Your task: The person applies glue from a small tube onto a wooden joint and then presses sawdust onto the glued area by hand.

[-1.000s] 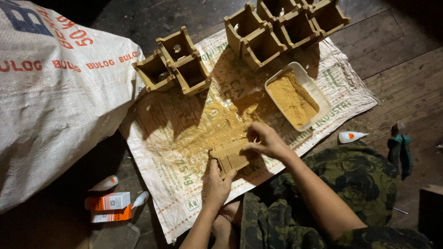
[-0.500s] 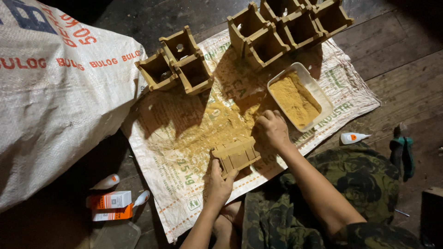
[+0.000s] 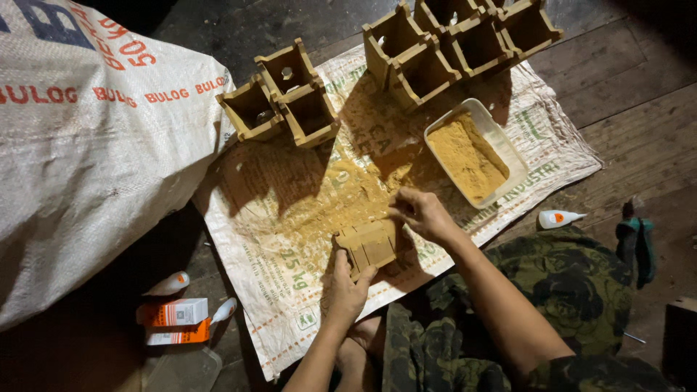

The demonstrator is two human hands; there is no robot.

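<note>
Small sawdust-dusted wooden box (image 3: pixel 370 245) on its side, left hand (image 3: pixel 347 292) gripping it, right hand (image 3: pixel 421 215) touching its edge

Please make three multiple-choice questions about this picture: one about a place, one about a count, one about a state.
1. Where is the white tray of yellow-brown powder?
A. On the woven sheet, right of the loose powder
B. On top of the big sack
C. In the person's lap

2. How many small wooden boxes are in the left cluster?
A. One
B. Three
C. Six

3. What is the left hand doing?
A. Resting flat on the floor
B. Gripping the small wooden box
C. Holding a glue bottle

Answers: 1 A, the tray sits on the woven sheet. 2 B, three boxes stand together there. 3 B, its fingers clasp the box's near edge.
</note>
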